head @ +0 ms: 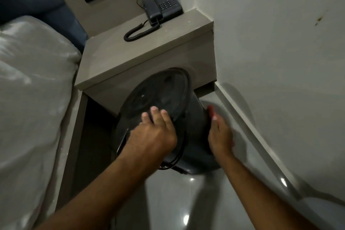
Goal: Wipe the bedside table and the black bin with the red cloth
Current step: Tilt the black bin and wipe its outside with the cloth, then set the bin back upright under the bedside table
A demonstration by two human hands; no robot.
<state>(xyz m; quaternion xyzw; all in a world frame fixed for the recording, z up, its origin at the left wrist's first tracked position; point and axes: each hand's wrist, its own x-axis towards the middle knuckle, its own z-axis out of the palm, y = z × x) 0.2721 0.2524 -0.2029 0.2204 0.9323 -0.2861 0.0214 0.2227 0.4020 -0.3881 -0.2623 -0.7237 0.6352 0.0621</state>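
Observation:
The black bin (pixel 194 110) stands on the floor in front of the bedside table (pixel 130 58), tilted toward me, with its round lid facing up. My left hand (pixel 155 132) rests on the lid's near rim, fingers spread over it. My right hand (pixel 220 136) presses against the bin's right side. The red cloth (pixel 211 110) is under that hand; only a small red edge shows past the fingertips. The bin's lower part is hidden behind my hands.
A dark corded telephone (pixel 164 6) sits at the back of the table top, its coiled cord trailing forward. A bed with white bedding (pixel 33 84) is on the left. A white wall (pixel 280 61) and skirting close off the right. Glossy grey floor (pixel 186 201) lies below.

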